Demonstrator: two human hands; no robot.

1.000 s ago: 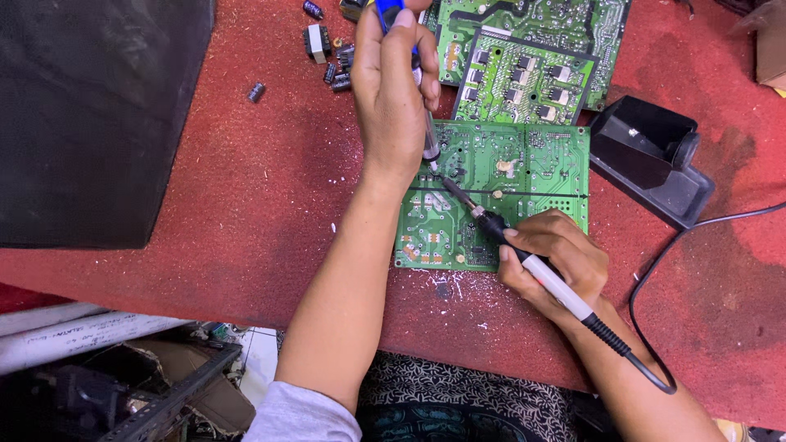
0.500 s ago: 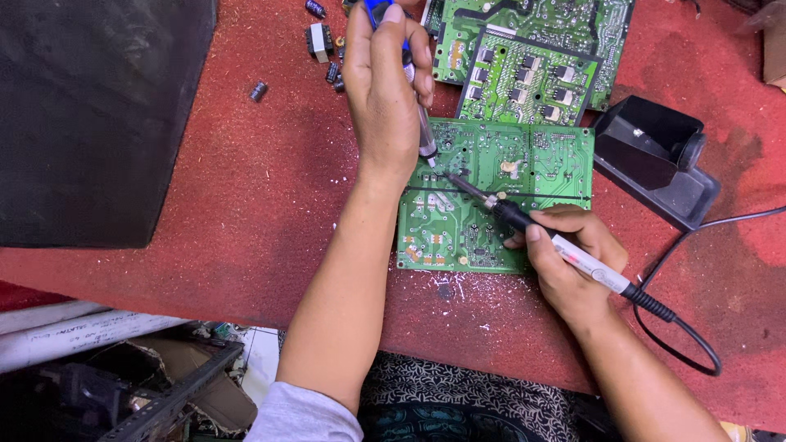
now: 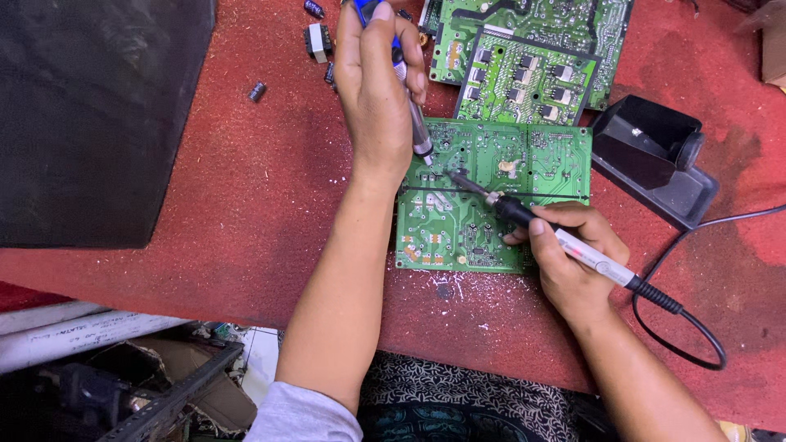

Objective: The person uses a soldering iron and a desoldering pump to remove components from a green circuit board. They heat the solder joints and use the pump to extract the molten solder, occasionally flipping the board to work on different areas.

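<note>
A green circuit board (image 3: 524, 164) lies solder side up on the red work surface. My right hand (image 3: 573, 254) grips a soldering iron (image 3: 524, 214) like a pen, its tip touching the board near the upper left. My left hand (image 3: 377, 90) holds a blue-handled desoldering pump (image 3: 413, 123) upright, its nozzle resting on the board right beside the iron's tip. The pump's upper part runs out of the top of the view.
More green boards (image 3: 532, 57) lie behind the working one. A black iron stand (image 3: 655, 160) sits to the right, with the iron's cable (image 3: 696, 327) looping near it. Loose components (image 3: 318, 39) lie at the top. A large black panel (image 3: 90, 115) covers the left.
The iron's tip has slid left and up along the board toward the pump's nozzle. My right hand has shifted slightly with it; my left hand has stayed about where it was.
</note>
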